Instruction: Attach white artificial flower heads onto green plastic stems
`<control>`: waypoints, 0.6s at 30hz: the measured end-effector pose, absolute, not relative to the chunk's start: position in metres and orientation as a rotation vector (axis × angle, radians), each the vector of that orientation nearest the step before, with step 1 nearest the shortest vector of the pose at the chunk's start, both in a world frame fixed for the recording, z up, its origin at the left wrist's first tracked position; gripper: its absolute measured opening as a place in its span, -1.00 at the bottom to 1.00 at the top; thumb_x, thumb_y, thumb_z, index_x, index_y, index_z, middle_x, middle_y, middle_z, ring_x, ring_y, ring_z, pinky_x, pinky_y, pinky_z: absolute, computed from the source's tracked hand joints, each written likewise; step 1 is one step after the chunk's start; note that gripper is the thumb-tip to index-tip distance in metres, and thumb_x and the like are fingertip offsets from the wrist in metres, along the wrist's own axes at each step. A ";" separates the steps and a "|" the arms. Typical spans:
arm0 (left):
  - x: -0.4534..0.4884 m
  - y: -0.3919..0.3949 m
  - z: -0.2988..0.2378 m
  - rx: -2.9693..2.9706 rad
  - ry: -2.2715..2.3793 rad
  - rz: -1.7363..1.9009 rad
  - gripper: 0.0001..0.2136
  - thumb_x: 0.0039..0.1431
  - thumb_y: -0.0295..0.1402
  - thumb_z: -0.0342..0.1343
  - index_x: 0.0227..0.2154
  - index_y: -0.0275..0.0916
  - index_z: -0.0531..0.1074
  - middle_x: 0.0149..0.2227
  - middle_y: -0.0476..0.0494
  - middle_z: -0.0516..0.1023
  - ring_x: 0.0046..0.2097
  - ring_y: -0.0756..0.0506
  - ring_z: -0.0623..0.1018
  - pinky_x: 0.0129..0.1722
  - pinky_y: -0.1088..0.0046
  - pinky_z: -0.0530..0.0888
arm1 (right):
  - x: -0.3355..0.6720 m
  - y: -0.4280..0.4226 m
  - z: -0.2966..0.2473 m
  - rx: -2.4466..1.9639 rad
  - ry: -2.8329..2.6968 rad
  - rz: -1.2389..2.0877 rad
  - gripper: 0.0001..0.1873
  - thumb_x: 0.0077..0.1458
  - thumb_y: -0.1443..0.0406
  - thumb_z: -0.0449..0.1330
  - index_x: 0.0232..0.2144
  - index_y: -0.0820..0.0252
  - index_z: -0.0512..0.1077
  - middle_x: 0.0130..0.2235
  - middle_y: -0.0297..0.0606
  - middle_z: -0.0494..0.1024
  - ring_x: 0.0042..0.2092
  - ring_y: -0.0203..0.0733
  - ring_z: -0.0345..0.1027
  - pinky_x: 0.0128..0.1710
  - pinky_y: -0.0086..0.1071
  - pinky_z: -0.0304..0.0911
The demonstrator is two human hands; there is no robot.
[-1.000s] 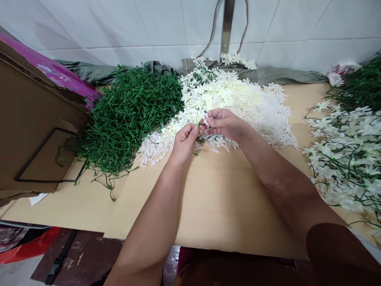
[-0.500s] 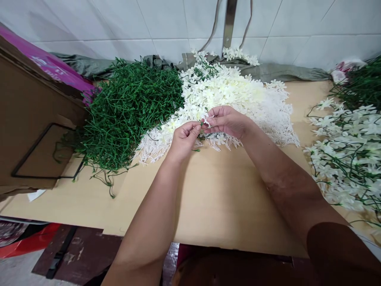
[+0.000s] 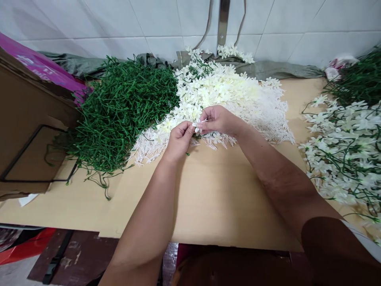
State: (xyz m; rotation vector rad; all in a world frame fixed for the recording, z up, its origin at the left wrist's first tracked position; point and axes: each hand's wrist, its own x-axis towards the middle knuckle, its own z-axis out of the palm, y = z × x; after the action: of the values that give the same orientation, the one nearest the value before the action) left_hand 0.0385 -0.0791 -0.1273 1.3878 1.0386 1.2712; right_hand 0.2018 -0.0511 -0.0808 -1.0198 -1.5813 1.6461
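Observation:
My left hand (image 3: 177,140) and my right hand (image 3: 219,120) meet at the near edge of a heap of white plastic flowers (image 3: 238,97) on a pale wooden table (image 3: 214,194). Both hands are pinched together on one small white flower (image 3: 197,125) between their fingertips. A thin green stem piece shows just under my left hand; what holds it is unclear. To the left of the hands lies a big pile of green plastic stems (image 3: 125,111).
Finished flower sprigs on green stems (image 3: 345,155) cover the table's right side. A brown cardboard box (image 3: 29,131) with a pink sheet stands at the left. A grey-green cloth (image 3: 276,70) lies along the white tiled wall. More green stems (image 3: 360,79) are at the far right.
My hands stayed at the heap's edge and drew closer together. The white flower now sits pinched between both sets of fingertips. The view shifted slightly.

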 end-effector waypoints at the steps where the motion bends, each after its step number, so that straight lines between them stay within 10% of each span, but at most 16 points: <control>1: 0.039 -0.079 -0.127 1.382 1.029 1.273 -0.61 -0.02 0.01 0.28 -0.58 -0.22 0.38 -0.59 0.02 0.28 -0.50 0.03 0.24 -0.48 0.46 0.23 | 0.200 -0.051 -0.083 -1.000 -1.583 1.642 -0.63 -0.19 0.30 0.47 -0.52 0.20 0.30 -0.56 -0.44 0.45 -0.43 -0.36 0.42 -0.25 -0.37 0.46; 18: 0.036 -0.081 -0.122 1.311 0.989 1.177 -0.47 -0.26 0.15 0.34 -0.66 -0.24 0.30 -0.70 0.07 0.21 -0.58 0.08 0.15 -0.59 0.51 0.06 | 0.199 -0.041 -0.113 -0.729 -1.520 1.793 -0.58 -0.28 0.27 0.53 -0.51 0.26 0.35 -0.50 -0.35 0.53 -0.38 -0.34 0.49 -0.28 -0.44 0.47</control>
State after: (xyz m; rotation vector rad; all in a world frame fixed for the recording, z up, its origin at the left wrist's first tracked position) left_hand 0.0361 -0.0806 -0.1216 1.3108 0.9888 1.1769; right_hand 0.1989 -0.0413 -0.1129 -0.7289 -1.5201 1.7934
